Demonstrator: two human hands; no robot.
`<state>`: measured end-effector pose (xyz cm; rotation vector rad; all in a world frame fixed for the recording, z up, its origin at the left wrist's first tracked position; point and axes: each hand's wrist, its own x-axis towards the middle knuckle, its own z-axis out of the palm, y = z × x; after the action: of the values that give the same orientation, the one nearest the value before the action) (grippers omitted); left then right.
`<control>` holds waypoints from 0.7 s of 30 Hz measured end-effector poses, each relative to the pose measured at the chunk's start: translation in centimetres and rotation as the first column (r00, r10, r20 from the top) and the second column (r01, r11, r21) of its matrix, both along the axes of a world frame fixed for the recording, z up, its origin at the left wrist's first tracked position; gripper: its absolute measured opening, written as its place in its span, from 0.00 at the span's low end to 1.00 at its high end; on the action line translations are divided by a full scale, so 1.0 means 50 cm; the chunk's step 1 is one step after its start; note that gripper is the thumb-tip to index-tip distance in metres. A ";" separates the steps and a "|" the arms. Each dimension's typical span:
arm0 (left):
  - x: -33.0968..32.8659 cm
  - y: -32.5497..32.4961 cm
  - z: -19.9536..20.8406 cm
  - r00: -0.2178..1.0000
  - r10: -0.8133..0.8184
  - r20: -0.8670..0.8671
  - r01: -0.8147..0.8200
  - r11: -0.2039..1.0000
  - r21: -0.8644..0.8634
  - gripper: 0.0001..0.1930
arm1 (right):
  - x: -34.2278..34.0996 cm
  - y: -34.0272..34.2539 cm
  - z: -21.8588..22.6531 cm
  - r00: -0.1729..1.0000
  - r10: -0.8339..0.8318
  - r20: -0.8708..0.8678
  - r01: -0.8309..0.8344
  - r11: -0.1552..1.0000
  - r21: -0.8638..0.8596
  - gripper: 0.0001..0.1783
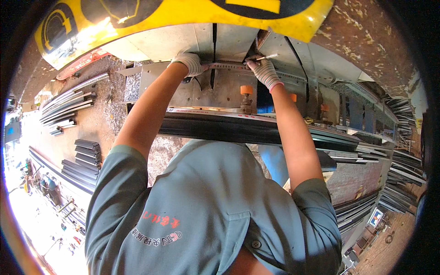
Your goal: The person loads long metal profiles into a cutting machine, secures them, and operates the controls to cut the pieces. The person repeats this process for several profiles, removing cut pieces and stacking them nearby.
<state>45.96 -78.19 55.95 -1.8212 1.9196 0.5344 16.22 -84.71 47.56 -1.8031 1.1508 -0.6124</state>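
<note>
Both of my hands wear white knit gloves and reach forward over a metal machine table (165, 75). My left hand (189, 63) presses down on one end of a long steel ruler (228, 67) that lies across the table. Closed around a thin silvery marking tool (265, 57), my right hand (263, 71) holds its tip near the ruler's other end. A dark long metal profile (229, 128) runs across the front of the table, below my arms.
An orange knob (246, 90) on a clamp stands between my arms; a second one (292, 97) is behind my right forearm. A yellow machine cover (183, 16) hangs above. Stacks of dark metal profiles (85, 158) lie on the floor left, more (403, 178) at right.
</note>
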 end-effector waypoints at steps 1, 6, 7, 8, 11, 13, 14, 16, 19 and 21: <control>0.001 0.000 -0.001 1.000 -0.007 0.003 0.007 1.000 -0.007 0.37 | 0.001 0.002 0.003 1.000 -0.009 0.013 0.009 1.000 0.011 0.12; 0.001 0.000 -0.003 1.000 0.012 0.005 -0.012 1.000 0.000 0.36 | 0.003 0.010 0.009 0.998 -0.039 0.054 0.035 0.997 0.075 0.12; -0.001 0.000 -0.003 1.000 0.015 0.019 -0.015 1.000 -0.006 0.36 | 0.004 0.011 0.011 0.996 -0.045 0.076 0.038 0.995 0.093 0.13; -0.001 0.000 -0.004 0.999 0.018 0.032 -0.018 1.000 -0.012 0.36 | 0.005 0.011 0.013 0.993 -0.060 0.099 0.047 0.990 0.131 0.13; 0.000 -0.002 -0.005 1.000 0.015 0.023 -0.015 1.000 0.020 0.36 | 0.008 0.011 0.020 0.992 -0.048 0.114 0.029 0.986 0.164 0.13; 0.002 -0.003 -0.007 1.000 0.024 0.012 -0.024 1.000 0.012 0.36 | 0.007 0.012 0.022 0.996 -0.044 0.072 0.033 0.989 0.144 0.13; 0.002 -0.003 -0.007 1.000 0.028 0.007 -0.028 1.000 0.015 0.36 | 0.006 0.012 0.022 0.997 -0.053 0.051 0.045 0.988 0.145 0.13; 0.002 -0.003 -0.006 1.000 0.030 0.006 -0.030 0.999 0.018 0.36 | 0.004 0.010 0.018 0.998 -0.043 0.035 0.038 0.992 0.123 0.14; -0.001 -0.001 0.002 0.999 0.039 0.013 -0.039 0.999 0.032 0.35 | 0.002 0.005 0.008 0.999 -0.028 0.021 0.026 0.995 0.099 0.14; -0.004 0.001 0.010 0.999 0.044 0.003 -0.044 0.998 0.035 0.35 | 0.002 0.003 0.003 0.999 -0.022 0.025 0.019 0.996 0.089 0.15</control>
<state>45.75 -78.13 56.47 -1.8448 1.8611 0.5761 16.30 -84.57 47.72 -1.7051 1.1625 -0.5861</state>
